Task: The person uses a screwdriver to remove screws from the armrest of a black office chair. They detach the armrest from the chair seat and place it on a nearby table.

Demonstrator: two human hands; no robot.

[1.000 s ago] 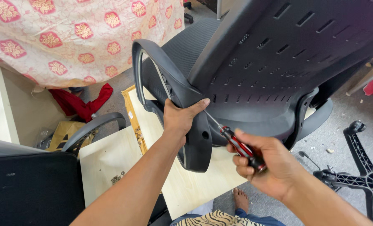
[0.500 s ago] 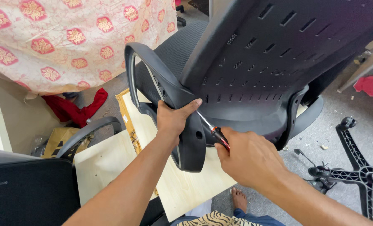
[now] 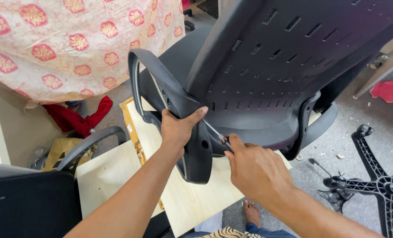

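Office chair armrest (image 3: pixel 185 114) being fastened with a screwdriver (image 3: pixel 217 136).
The armrest is gripped by the left hand (image 3: pixel 177 128); the screwdriver handle is enclosed by the right hand (image 3: pixel 256 169).

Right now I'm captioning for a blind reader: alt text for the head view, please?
A left hand grips the black plastic armrest loop of an overturned black office chair, while the right hand drives a red-handled screwdriver into it, over a pale wooden board.
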